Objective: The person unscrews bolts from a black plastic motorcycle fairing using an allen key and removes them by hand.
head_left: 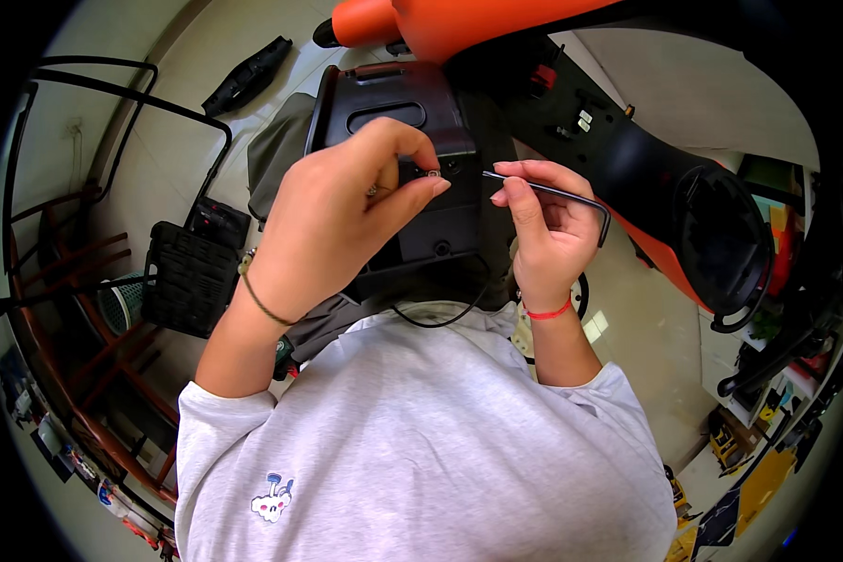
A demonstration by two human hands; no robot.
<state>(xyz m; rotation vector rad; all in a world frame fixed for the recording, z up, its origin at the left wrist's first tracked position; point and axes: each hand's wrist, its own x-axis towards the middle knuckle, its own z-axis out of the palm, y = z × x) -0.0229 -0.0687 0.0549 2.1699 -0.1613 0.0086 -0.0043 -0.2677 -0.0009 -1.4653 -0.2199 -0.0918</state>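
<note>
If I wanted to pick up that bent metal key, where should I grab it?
Probably the long straight shank of the hex key, pinched from the side, as the right hand does. That leaves the short bent end and the working tip free.

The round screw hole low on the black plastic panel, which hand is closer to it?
Left. The left hand overlaps the black panel just above-left of the screw hole; the right hand, holding the hex key, sits further right.

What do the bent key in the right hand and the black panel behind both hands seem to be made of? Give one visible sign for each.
Bent key: probably steel, dark and thin, with a faint sheen along its edge.
Black panel: likely moulded plastic, matt, with rounded recesses and soft highlights.
</note>
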